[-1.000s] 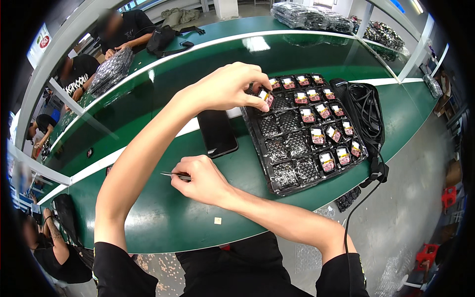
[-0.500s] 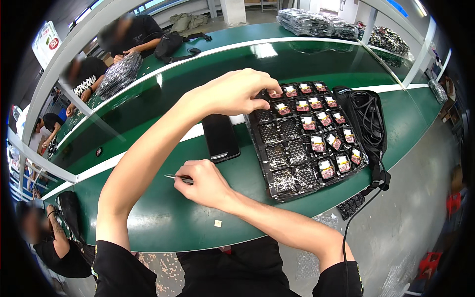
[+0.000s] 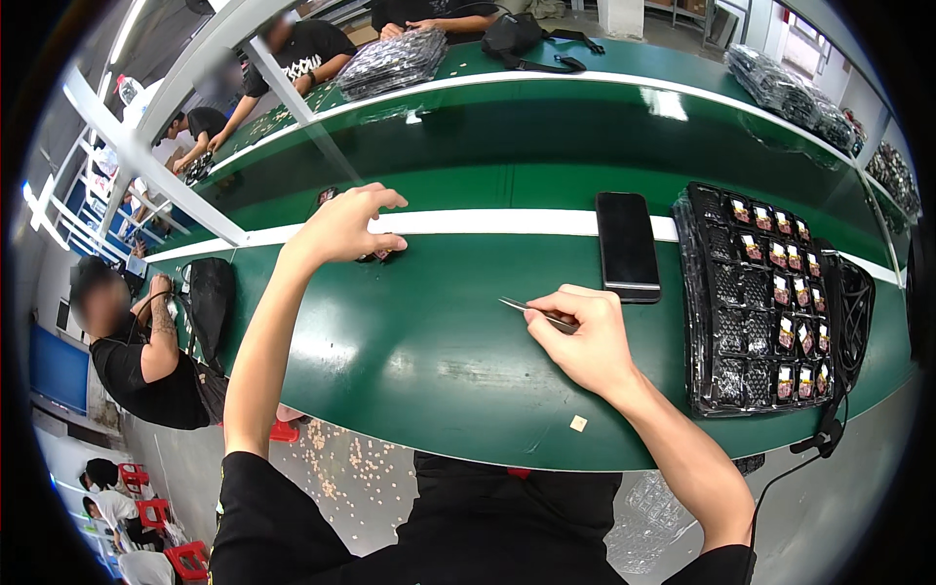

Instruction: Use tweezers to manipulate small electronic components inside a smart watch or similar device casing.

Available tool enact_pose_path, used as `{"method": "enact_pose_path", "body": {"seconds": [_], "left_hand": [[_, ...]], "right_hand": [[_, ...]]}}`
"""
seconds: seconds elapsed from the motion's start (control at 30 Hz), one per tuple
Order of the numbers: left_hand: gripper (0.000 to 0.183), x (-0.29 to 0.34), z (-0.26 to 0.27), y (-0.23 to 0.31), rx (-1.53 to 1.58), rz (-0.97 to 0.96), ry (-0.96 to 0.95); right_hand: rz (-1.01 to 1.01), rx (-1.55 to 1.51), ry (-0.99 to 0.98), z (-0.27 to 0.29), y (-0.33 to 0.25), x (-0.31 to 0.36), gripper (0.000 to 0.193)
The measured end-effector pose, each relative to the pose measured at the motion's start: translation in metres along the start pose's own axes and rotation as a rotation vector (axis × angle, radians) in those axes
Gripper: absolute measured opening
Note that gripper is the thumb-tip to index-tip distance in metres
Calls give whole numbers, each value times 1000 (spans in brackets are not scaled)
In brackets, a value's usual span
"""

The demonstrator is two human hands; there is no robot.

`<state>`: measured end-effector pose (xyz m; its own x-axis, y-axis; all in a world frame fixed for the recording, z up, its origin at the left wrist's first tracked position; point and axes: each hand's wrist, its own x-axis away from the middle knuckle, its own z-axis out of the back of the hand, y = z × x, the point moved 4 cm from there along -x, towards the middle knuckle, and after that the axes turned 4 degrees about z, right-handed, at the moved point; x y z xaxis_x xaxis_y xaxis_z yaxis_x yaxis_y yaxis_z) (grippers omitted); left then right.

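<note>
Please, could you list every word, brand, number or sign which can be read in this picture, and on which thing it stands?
No text is readable here.
Small packs in the black tray: printed faces too small to read.
Black shirt at upper left: white marks too blurred to read.
Phone: dark screen, no text visible.

A strip light (image 3: pixel 124 29) shines above grey floor (image 3: pixel 185 463), red stools (image 3: pixel 153 513) and white posts (image 3: pixel 283 83).
</note>
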<state>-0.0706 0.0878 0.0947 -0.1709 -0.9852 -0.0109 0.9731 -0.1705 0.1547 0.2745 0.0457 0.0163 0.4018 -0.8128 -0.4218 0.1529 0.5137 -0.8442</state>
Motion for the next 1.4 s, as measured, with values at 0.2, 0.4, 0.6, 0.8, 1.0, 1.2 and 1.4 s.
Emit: {"method": "enact_pose_path", "body": {"seconds": [0.2,0.4,0.6,0.8,1.0,1.2,1.4], "left_hand": [[50,34,-27,-29,68,-33,21],[52,24,-44,26,257,-256,2],[60,27,-68,100,276,-255,-3],[59,28,-86,91,490,-303,-20],[57,28,-90,85,631,-266,-4],[56,29,-91,83,639,-390,43],[55,33,-94,91,650,-393,15]], "right_hand": [[-50,34,33,-2,1,-2,15],[-125,-13,77,3,11,1,12],[-175,-217,147,5,15,1,13],[-217,-221,132,8,13,1,13],[-237,-193,88,6,11,2,14],[-198,-168,74,5,9,2,13],[-200,-152,39,2,6,3,10]]}}
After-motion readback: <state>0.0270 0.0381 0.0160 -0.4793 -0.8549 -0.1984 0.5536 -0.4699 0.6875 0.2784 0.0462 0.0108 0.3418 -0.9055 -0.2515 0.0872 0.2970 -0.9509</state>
